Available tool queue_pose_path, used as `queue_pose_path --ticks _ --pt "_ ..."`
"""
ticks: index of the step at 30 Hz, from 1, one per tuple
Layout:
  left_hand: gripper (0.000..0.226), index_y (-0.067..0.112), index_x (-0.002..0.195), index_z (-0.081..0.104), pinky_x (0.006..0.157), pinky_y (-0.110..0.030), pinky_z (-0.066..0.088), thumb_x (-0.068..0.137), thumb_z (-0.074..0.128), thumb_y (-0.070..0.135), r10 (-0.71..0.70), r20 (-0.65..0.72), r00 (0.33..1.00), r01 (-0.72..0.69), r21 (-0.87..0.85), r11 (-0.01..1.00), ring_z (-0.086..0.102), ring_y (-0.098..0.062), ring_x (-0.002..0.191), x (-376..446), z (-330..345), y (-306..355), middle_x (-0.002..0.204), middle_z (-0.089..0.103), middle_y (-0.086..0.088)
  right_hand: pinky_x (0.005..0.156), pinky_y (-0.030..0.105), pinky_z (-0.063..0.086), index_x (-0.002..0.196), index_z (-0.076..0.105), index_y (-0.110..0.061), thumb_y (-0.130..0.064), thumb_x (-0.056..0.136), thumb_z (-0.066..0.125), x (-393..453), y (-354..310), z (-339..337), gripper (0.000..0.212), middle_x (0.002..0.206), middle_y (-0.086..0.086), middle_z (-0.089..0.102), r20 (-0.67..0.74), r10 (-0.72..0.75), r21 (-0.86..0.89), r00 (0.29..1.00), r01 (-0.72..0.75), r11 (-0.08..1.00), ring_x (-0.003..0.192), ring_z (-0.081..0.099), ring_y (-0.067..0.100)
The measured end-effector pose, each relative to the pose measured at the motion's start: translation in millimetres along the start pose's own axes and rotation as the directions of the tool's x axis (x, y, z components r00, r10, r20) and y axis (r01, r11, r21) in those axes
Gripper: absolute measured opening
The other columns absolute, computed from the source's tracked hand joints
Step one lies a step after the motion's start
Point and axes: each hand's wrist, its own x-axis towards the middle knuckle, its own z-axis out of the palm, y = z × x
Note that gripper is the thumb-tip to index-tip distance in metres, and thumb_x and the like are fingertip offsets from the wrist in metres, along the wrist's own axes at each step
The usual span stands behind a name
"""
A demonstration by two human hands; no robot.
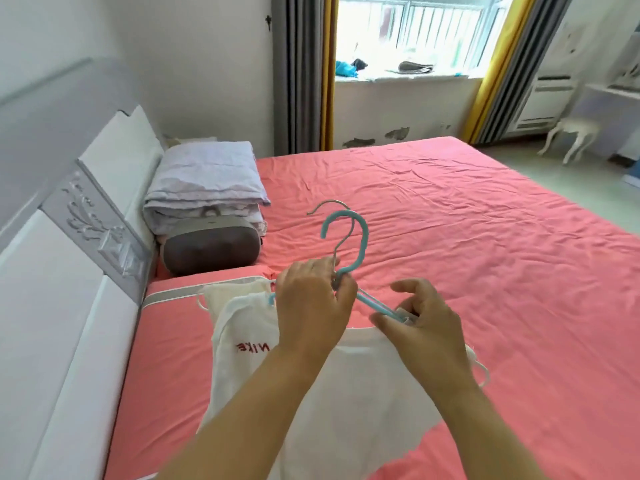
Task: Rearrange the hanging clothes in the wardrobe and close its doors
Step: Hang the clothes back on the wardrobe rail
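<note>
Two white garments (349, 393) hang on hangers held over a pink bed (450, 237); the left one carries red lettering. A blue hanger (362, 237) and a grey metal hanger hook (330, 204) stick up above my hands. My left hand (311, 303) grips the necks of both hangers just below the hooks. My right hand (420, 320) pinches the blue hanger's right arm at the garment's shoulder. The wardrobe is not in view.
A grey and white headboard (86, 220) runs along the left. Folded lilac bedding (204, 181) lies on a brown pillow (211, 251) at the bed's head. A curtained window (415, 36) is behind the bed, with a white stool (571, 133) at the right.
</note>
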Motion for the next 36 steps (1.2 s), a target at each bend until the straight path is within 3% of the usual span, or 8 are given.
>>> queue_pose_path --ticks 3,7,12,17,22,30,33,36 --pt "0.026 0.014 0.067 0.055 0.059 -0.034 0.034 0.082 0.037 0.026 0.193 -0.003 0.981 -0.193 -0.038 0.98 0.052 -0.032 0.058 -13 -5 54 0.06 0.057 -0.005 0.058 0.023 0.042 0.093 0.06 -0.029 -0.016 0.065 0.08 -30 -1 -55 0.036 0.059 -0.008 0.054 -0.099 -0.031 -0.009 0.995 0.031 0.999 0.058 0.051 0.003" --pt "0.027 0.01 0.086 0.066 0.066 -0.038 0.042 0.088 0.042 0.022 0.35 -0.038 0.936 -0.35 -0.2 0.915 0.057 -0.028 0.069 -42 -11 114 0.075 0.063 0.001 0.06 0.014 0.042 0.092 0.063 -0.026 -0.021 0.065 0.081 -76 1 -127 0.033 0.066 -0.011 0.06 -0.123 -0.091 -0.048 0.988 0.086 0.995 0.066 0.055 0.0" --pt "0.036 0.009 0.098 0.069 0.076 -0.052 0.046 0.089 0.041 0.03 0.393 -0.016 0.919 -0.374 -0.348 0.86 0.061 -0.027 0.084 -75 -28 176 0.09 0.068 0.001 0.067 0.023 0.043 0.09 0.063 -0.031 -0.036 0.062 0.067 -144 19 -211 0.028 0.077 -0.018 0.064 -0.114 -0.177 -0.301 0.978 0.136 0.944 0.077 0.058 0.004" --pt "0.037 0.008 0.092 0.069 0.075 -0.047 0.046 0.089 0.045 0.035 0.48 0.022 0.877 -0.432 -0.402 0.807 0.061 -0.027 0.078 -112 -42 228 0.084 0.069 -0.003 0.063 0.017 0.043 0.083 0.063 -0.029 -0.029 0.067 0.071 -214 28 -259 0.018 0.074 -0.016 0.066 -0.248 -0.136 -0.286 0.959 0.062 0.956 0.072 0.058 -0.001" --pt "0.039 0.003 0.091 0.069 0.071 -0.041 0.045 0.09 0.045 0.034 0.617 0.076 0.784 -0.49 -0.534 0.689 0.056 -0.021 0.074 -155 -45 263 0.08 0.068 -0.008 0.065 0.014 0.044 0.09 0.064 -0.033 -0.028 0.069 0.069 -295 29 -279 0.022 0.088 -0.021 0.065 -0.383 -0.085 -0.286 0.92 -0.03 0.958 0.077 0.06 -0.002" --pt "0.023 0.022 0.086 0.061 0.06 -0.042 0.051 0.09 0.047 0.04 0.817 0.12 0.564 -0.417 -0.813 0.407 0.063 -0.023 0.07 -235 -49 304 0.079 0.069 -0.006 0.064 0.009 0.043 0.094 0.064 -0.037 -0.022 0.069 0.075 -430 10 -286 0.03 0.084 -0.021 0.066 -0.646 0.109 -0.248 0.755 -0.342 0.907 0.077 0.061 0.001" --pt "0.035 0.011 0.077 0.063 0.055 -0.042 0.05 0.09 0.047 0.039 0.896 0.103 0.433 -0.355 -0.894 0.274 0.061 -0.027 0.063 -273 -57 320 0.07 0.066 -0.009 0.062 0.009 0.043 0.085 0.07 -0.033 -0.011 0.07 0.081 -489 -7 -277 0.029 0.078 -0.019 0.068 -0.747 0.218 -0.146 0.628 -0.475 0.868 0.075 0.062 0.001" --pt "0.037 0.011 0.07 0.062 0.051 -0.033 0.045 0.089 0.048 0.04 0.948 0.048 0.315 -0.273 -0.952 0.139 0.052 -0.012 0.055 -313 -75 335 0.06 0.054 0.009 0.063 0.013 0.047 0.085 0.071 -0.029 -0.013 0.07 0.081 -544 -26 -264 0.025 0.078 -0.018 0.069 -0.81 0.309 -0.044 0.498 -0.577 0.816 0.076 0.063 0.002"
